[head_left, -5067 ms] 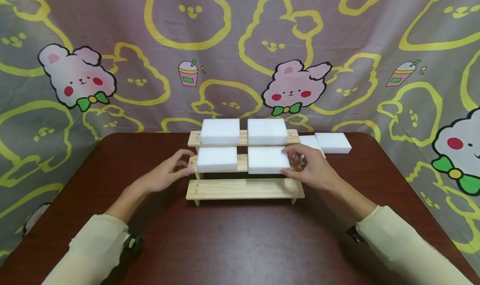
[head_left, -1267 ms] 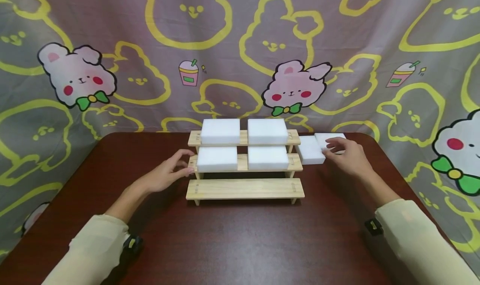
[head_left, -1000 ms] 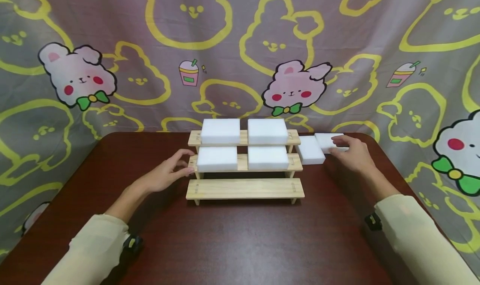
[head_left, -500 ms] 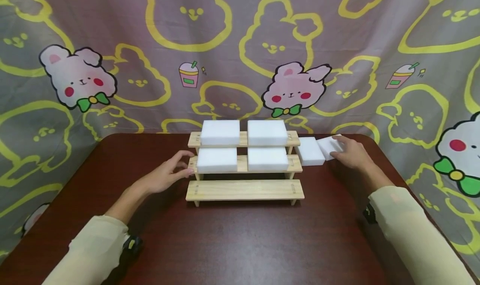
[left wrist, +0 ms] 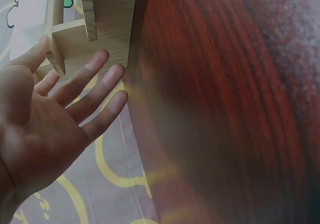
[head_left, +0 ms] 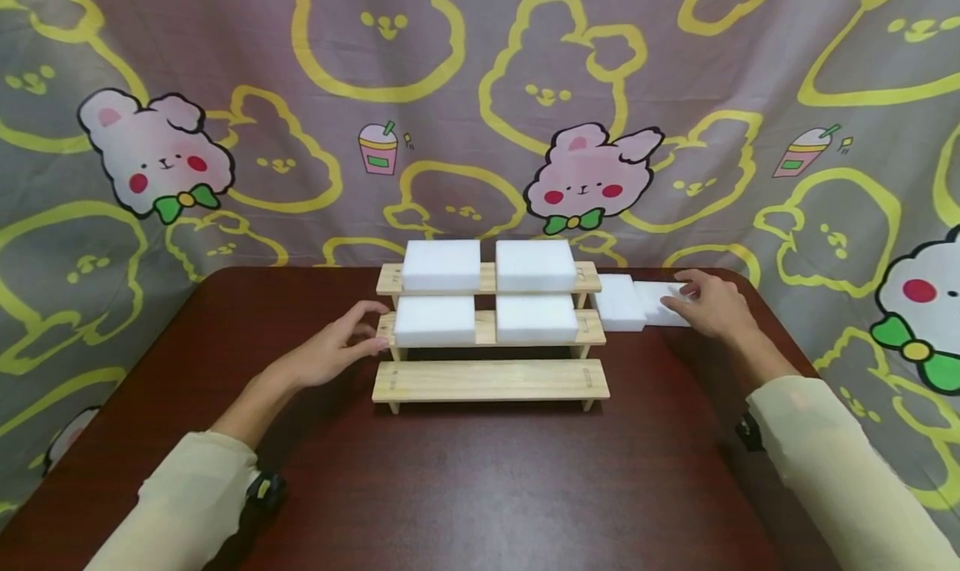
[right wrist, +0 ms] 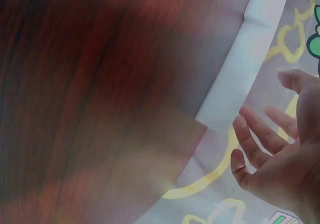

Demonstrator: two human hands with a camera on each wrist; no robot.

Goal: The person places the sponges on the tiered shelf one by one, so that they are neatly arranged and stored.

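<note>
- Pinching the left end of the middle board (head_left: 485,326), the left hand (head_left: 327,351) keeps thumb and index finger on either side of it; its other three fingers are spread.
- Upper and middle levels of the stepped wooden stand (head_left: 487,381) carry four white foam blocks (head_left: 441,262), two per level; the front-right one has left the right hand and sits squarely.
- Just right of the stand, the inner foam block (head_left: 619,299) lies flat on the table.
- Beside it, the outer foam block (head_left: 651,304) has swung from a skewed position farther back to lie nearly in line, so this pair now looks tidied together but is still off the stand.
- Over its right end, the right hand (head_left: 717,309) has thumb and fingers parted, pinching nothing; whether a fingertip touches the foam I cannot tell.
- Underneath, the reddish-brown wood-grain table (head_left: 480,488) has rounded far corners and a soft sheen in front.
- Behind hangs a grey-mauve curtain (head_left: 457,129) printed with yellow outlines, white bunnies and pink cups.
</note>
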